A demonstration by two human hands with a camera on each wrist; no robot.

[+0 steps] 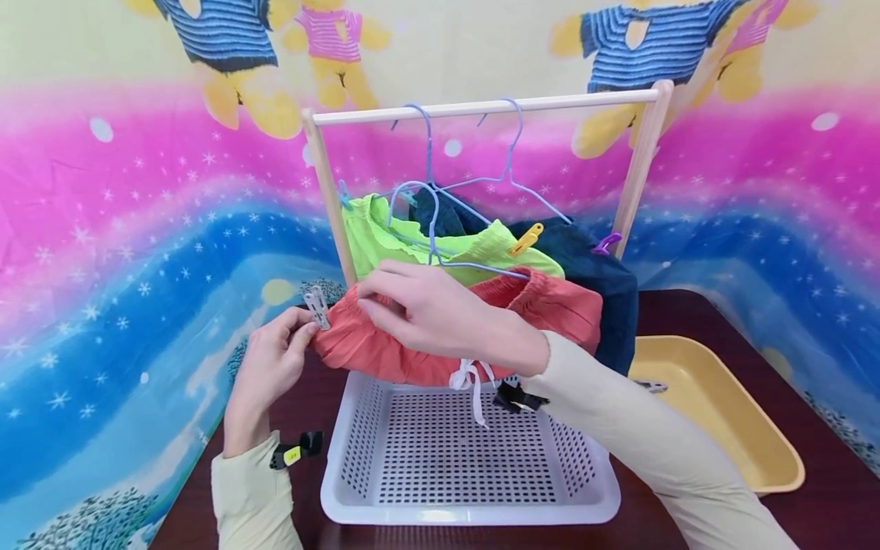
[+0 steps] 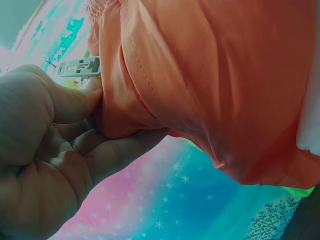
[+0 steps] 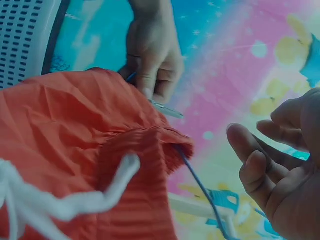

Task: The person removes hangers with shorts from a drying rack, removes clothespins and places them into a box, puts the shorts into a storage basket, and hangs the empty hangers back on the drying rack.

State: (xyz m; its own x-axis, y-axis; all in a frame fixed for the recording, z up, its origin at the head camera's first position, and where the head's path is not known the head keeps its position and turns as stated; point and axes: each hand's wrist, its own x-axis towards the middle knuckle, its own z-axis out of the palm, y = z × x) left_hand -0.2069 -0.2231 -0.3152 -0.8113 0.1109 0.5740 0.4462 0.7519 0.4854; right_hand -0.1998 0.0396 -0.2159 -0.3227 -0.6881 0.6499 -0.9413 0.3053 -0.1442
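Observation:
Red shorts [image 1: 571, 302] with a white drawstring [image 1: 469, 376] hang on a blue-purple wire hanger [image 1: 434, 233], whose hook shows below the rod. My left hand [image 1: 271, 355] pinches the shorts' left side, thumb in front and fingers behind in the left wrist view. Just above the thumb, a grey clothespin [image 1: 317, 307] is clipped on the waistband; it also shows in the left wrist view [image 2: 80, 67]. My right hand [image 1: 426, 309] hovers before the shorts, hiding part of the waistband. In the right wrist view its fingers [image 3: 255, 172] are loosely bent around nothing.
Behind hang green shorts [image 1: 481, 248] with a yellow clothespin [image 1: 526, 239] and dark blue trousers [image 1: 619, 305] with a purple clothespin [image 1: 606, 244], on a wooden rack [image 1: 550, 103]. A perforated basket [image 1: 467, 513] stands below. A yellow tray [image 1: 722, 412] holding a clothespin is at right.

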